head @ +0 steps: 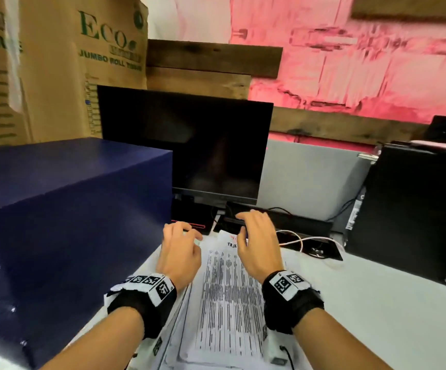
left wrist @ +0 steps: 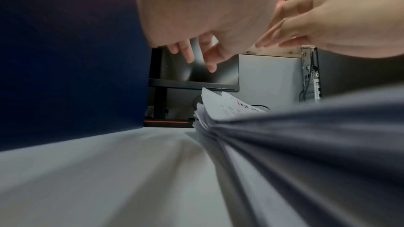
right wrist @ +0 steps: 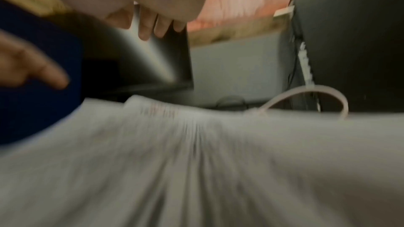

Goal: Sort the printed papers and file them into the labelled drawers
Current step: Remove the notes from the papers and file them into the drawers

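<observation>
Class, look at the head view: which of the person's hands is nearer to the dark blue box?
Left. The left hand hovers beside the dark blue box, over the printed papers' left edge. The right hand hovers over their right side, farther from the box.

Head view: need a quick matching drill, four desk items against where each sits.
Items:
1. paper stack
2. blue cabinet
3. monitor
4. black computer tower

Places:
A. far right of the desk
B. behind the hands, screen dark
C. on the desk between both wrists
D. left of the papers

Pairs: 1-C, 2-D, 3-B, 4-A
</observation>
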Demonstrator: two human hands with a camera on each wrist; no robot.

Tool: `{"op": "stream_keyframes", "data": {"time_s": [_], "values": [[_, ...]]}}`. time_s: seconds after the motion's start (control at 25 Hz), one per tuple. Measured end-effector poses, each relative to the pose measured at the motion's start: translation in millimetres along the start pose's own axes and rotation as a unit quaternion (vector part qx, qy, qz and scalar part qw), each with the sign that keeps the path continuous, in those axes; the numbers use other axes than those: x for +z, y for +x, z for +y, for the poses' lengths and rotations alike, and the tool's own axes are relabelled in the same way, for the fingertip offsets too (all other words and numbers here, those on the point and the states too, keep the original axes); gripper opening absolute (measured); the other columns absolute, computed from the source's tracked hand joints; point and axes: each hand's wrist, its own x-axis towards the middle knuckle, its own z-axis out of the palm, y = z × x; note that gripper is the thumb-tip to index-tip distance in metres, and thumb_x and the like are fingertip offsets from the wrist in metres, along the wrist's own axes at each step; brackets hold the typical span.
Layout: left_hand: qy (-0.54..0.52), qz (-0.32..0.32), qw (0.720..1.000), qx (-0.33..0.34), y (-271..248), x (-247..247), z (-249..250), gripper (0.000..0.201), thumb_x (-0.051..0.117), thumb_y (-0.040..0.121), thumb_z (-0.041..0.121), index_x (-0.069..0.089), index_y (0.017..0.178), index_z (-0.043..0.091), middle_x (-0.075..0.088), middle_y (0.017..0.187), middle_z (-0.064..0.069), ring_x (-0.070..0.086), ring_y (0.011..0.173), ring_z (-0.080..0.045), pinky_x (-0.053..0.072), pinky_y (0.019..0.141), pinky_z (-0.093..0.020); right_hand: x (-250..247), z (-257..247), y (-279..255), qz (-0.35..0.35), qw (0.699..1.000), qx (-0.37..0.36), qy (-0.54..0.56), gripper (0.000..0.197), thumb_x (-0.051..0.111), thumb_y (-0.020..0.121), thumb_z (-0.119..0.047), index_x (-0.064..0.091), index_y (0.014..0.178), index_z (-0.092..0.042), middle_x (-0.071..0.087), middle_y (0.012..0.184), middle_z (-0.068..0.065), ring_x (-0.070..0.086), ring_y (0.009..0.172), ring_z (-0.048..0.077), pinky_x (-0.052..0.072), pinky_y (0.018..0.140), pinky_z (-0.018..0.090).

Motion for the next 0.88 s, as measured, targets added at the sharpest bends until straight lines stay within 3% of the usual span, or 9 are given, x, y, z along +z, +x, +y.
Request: {"op": "stream_keyframes", "data": {"time_s": [0.08, 0.16, 0.28, 0.48, 0.6, 0.72, 0.8, 0.88], "values": [[-0.002, -0.02, 1.0, -0.016, 5, 18, -1, 0.026, 0.048, 0.089, 0.011, 0.062, 0.11, 0.02, 0.046, 0.121, 0.003, 0.027, 0.121, -0.016, 0.038, 0.103, -0.032, 18, 1, -12, -0.09, 0.996, 0.018, 0.008, 0.03, 0.051, 0.089, -0.01, 0.058, 0.118, -0.016, 0.058, 0.113, -0.002, 0.049, 0.112, 0.015, 0.039, 0.105, 0.035], [0.006, -0.063, 0.996, -0.057, 9, 32, -2, 0.033, 0.045, 0.093, 0.02, 0.054, 0.126, 0.019, 0.044, 0.128, -0.001, 0.026, 0.125, -0.018, 0.031, 0.109, -0.031, 31, 7, -18, -0.188, 0.981, 0.04, -0.006, 0.036, 0.047, 0.093, -0.017, 0.051, 0.129, -0.018, 0.053, 0.126, -0.002, 0.043, 0.123, 0.015, 0.033, 0.109, 0.028], [-0.016, -0.101, 0.988, -0.117, 13, 39, -4, 0.048, 0.041, 0.097, 0.027, 0.035, 0.142, 0.014, 0.045, 0.134, -0.006, 0.025, 0.129, -0.022, 0.026, 0.111, -0.034, 40, 11, -19, -0.271, 0.957, 0.091, -0.043, 0.043, 0.046, 0.096, -0.023, 0.041, 0.137, -0.015, 0.046, 0.135, 0.004, 0.038, 0.128, 0.021, 0.031, 0.109, 0.029], [-0.018, -0.088, 0.991, -0.101, 15, 35, -3, 0.036, 0.042, 0.098, 0.023, 0.047, 0.133, 0.019, 0.051, 0.126, -0.001, 0.031, 0.123, -0.02, 0.031, 0.105, -0.032, 44, 11, -17, -0.314, 0.936, 0.145, -0.064, 0.054, 0.053, 0.093, -0.025, 0.032, 0.142, -0.015, 0.039, 0.14, 0.009, 0.035, 0.132, 0.026, 0.034, 0.109, 0.037], [-0.035, -0.07, 0.993, -0.086, 14, 31, -3, 0.033, 0.044, 0.097, 0.016, 0.051, 0.129, 0.019, 0.054, 0.118, 0.001, 0.036, 0.118, -0.02, 0.035, 0.102, -0.031, 44, 12, -19, -0.332, 0.926, 0.167, -0.063, 0.068, 0.055, 0.092, -0.025, 0.019, 0.149, -0.017, 0.032, 0.146, 0.011, 0.028, 0.136, 0.028, 0.031, 0.111, 0.038], [-0.074, -0.052, 0.992, -0.091, 14, 29, -4, 0.031, 0.046, 0.095, 0.01, 0.053, 0.124, 0.02, 0.056, 0.101, 0.006, 0.039, 0.114, -0.017, 0.042, 0.096, -0.033, 45, 13, -19, -0.332, 0.925, 0.177, -0.047, 0.078, 0.056, 0.092, -0.025, 0.006, 0.152, -0.027, 0.029, 0.147, 0.011, 0.026, 0.137, 0.028, 0.032, 0.111, 0.04], [-0.097, -0.049, 0.99, -0.089, 13, 27, -3, 0.025, 0.047, 0.095, 0.012, 0.056, 0.117, 0.022, 0.056, 0.095, 0.009, 0.04, 0.108, -0.011, 0.042, 0.088, -0.026, 44, 12, -17, -0.309, 0.936, 0.166, -0.023, 0.08, 0.056, 0.093, -0.024, 0.003, 0.152, -0.034, 0.026, 0.151, 0.01, 0.021, 0.141, 0.028, 0.031, 0.113, 0.042], [-0.091, -0.059, 0.992, -0.058, 12, 26, -2, 0.017, 0.05, 0.096, 0.017, 0.061, 0.104, 0.027, 0.058, 0.094, 0.011, 0.042, 0.1, -0.007, 0.034, 0.08, -0.017, 41, 11, -16, -0.275, 0.949, 0.151, -0.003, 0.072, 0.055, 0.095, -0.021, 0.012, 0.152, -0.034, 0.023, 0.155, 0.01, 0.015, 0.145, 0.026, 0.027, 0.114, 0.04]]}}
